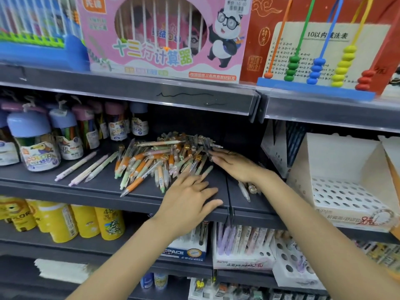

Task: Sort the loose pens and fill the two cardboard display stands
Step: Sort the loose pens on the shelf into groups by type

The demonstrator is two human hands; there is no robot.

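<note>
A heap of loose pens (pixel 160 161), orange, green and pink, lies on the dark middle shelf (pixel 101 189). Three pale pens (pixel 86 167) lie apart at its left. My left hand (pixel 190 202) rests flat on the shelf at the heap's near right edge, fingers spread. My right hand (pixel 233 163) lies with straight fingers against the heap's right side. Two more pens (pixel 246 189) lie under my right wrist. An empty white cardboard display stand (pixel 346 187) with a perforated insert stands at the right. A second cardboard stand (pixel 391 161) shows only at the frame edge.
Crayon jars with blue and pink lids (pixel 36 144) stand at the left of the same shelf. A shelf rail (pixel 173 94) overhangs above, carrying a pink abacus box (pixel 164 37). Below are yellow bottles (pixel 86 221) and a part-filled pen stand (pixel 244 245).
</note>
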